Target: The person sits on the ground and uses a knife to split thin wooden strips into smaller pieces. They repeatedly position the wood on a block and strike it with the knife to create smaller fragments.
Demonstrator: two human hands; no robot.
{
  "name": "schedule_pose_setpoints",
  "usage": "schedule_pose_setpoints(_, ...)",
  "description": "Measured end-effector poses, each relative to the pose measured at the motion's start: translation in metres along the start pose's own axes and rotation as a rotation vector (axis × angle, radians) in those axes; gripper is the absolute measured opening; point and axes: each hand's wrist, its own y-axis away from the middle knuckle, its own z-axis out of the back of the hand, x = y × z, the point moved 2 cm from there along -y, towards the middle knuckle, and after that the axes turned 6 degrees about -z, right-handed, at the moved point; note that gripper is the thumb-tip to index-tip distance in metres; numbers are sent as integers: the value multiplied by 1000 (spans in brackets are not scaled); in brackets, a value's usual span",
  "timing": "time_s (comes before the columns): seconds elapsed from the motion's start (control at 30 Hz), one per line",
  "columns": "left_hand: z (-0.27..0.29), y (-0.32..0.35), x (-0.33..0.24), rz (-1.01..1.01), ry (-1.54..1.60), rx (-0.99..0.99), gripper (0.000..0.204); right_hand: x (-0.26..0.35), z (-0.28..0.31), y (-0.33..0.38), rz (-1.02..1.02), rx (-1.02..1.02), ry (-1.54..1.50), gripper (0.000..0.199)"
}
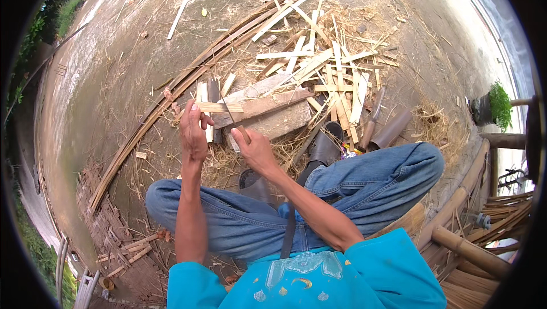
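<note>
You sit cross-legged on the bare concrete floor [108, 98], in a turquoise shirt [364, 275] and blue denim jeans [376, 186], both forearms coming up from the lower edge.

Your left hand [192, 132] is raised in front of your knees, its grip closed on a short pale flat bamboo strip [219, 107], which lies roughly level just above your fingertips. Your right hand [256, 150] sits just beside it, to the right and a little lower, its grip wrapped around the brown wooden handle of a knife [243, 133]. The thin dark blade runs up from that handle and meets the strip about midway along it.

Directly beyond both hands, a weathered grey wooden block [279, 122] lies on the floor, with a flat brown board resting across its top. Dry straw-coloured shavings [228, 163] are heaped around its base, and dark rubber sandals [325, 149] lie by your right knee.

Farther out, a loose pile of split pale bamboo slats [325, 64] spreads across the floor. To its left, long curved brown bamboo lengths [188, 78] sweep from the upper middle down toward the lower left.
</note>
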Motion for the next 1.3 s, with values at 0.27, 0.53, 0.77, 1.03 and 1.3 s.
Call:
schedule_pose_setpoints(0.27, 2, 4, -4, 32, -18, -2, 37, -16, 8, 7, -13, 13, 4, 54)
schedule_pose_setpoints(0.53, 4, 1, 2, 25, -54, 25, 39, -58, 6, -3, -135, 41, -1, 56)
schedule_pose_setpoints(0.77, 3, 0, -1, 52, 26, 30, 41, -30, 15, 7, -239, 50, -146, 54)
schedule_pose_setpoints(1.03, -3, 6, 4, 89, 88, 1, 40, 42, 5, 33, 100, 49, -143, 42)
schedule_pose_setpoints(1.3, -1, -1, 9, 17, -27, 0, 43, 28, 3, 25, 31, 34, -134, 44)
